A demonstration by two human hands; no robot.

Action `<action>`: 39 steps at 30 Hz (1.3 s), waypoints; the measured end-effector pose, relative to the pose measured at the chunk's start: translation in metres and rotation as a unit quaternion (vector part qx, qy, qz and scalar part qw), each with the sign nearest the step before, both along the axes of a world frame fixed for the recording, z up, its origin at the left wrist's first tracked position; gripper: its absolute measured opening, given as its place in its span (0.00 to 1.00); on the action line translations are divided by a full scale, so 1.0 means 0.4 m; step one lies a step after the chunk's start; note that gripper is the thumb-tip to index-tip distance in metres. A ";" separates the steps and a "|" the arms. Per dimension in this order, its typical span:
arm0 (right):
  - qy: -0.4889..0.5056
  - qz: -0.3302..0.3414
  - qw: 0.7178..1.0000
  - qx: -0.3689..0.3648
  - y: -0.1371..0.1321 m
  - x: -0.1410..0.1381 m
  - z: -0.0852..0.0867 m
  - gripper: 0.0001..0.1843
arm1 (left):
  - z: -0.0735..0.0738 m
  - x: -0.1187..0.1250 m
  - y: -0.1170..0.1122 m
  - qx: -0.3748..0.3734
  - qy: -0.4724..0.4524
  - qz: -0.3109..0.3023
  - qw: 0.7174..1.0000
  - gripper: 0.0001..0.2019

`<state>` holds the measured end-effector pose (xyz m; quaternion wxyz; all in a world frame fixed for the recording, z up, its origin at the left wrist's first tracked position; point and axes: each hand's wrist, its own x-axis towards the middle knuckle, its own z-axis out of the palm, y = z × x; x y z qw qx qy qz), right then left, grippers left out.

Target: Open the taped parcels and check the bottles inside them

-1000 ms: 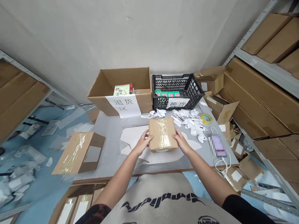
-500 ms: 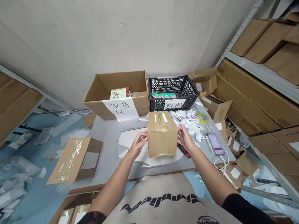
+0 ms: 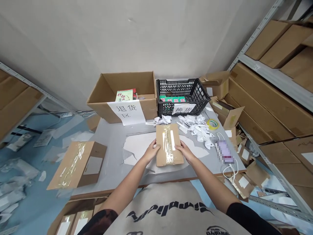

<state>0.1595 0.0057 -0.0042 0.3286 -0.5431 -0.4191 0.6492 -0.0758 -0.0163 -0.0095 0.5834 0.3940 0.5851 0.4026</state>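
Note:
A small taped cardboard box (image 3: 168,144) rests on the grey table (image 3: 114,140) in front of me, its taped face with a white strip turned up. My left hand (image 3: 151,152) grips its left side and my right hand (image 3: 184,151) grips its right side. Fingers of both hands curl against the box walls. White backing paper (image 3: 137,147) lies under the box.
An open cardboard box (image 3: 127,94) with a paper sign and a black plastic crate (image 3: 182,94) stand at the table's back. Crumpled white paper scraps (image 3: 195,125), a tape roll (image 3: 212,123) and a phone with cable (image 3: 224,151) lie right. A taped carton (image 3: 78,164) overhangs the table's left. Shelves with cartons flank both sides.
The box stood on end half a second ago; both hands have turned it and laid it flat on the table with another taped face up.

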 end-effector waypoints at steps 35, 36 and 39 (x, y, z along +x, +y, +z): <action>0.074 0.022 0.993 0.095 -0.008 0.036 0.173 0.30 | 0.126 -0.071 -0.073 0.125 -0.160 0.075 0.976 0.16; 0.058 0.019 0.994 0.093 -0.012 0.029 0.155 0.30 | 0.111 -0.066 -0.077 0.107 -0.150 0.082 0.979 0.17; -0.017 0.018 0.996 0.088 -0.029 0.002 0.083 0.36 | 0.046 -0.041 -0.090 0.040 -0.075 0.085 0.993 0.25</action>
